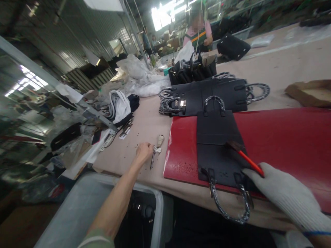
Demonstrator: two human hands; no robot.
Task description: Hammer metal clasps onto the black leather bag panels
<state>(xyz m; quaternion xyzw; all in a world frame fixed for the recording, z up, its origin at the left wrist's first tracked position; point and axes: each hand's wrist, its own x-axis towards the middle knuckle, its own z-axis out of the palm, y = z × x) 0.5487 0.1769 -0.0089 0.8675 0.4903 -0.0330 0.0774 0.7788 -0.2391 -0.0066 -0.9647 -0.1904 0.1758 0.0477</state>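
My bare left hand (144,152) is closed at the table beside an awl-like tool (156,151) with a pale wrapped handle; whatever its fingers hold is too small to make out. In a white knit glove, my right hand (276,184) grips a hammer (249,162) by its red handle. The hammer's dark head is over a black bag panel (218,144), which lies on a red board (279,137). Plastic-wrapped loop handles stick out from the panel's top and bottom edges, the lower one (230,213) hanging past the table edge.
Behind the board lie stacked black panels (212,94) with wrapped handles, then black bags (192,72). A grey bin (159,206) stands below the table's front edge. Brown paper (309,93) is at the right. A person in pink (198,34) is across the table.
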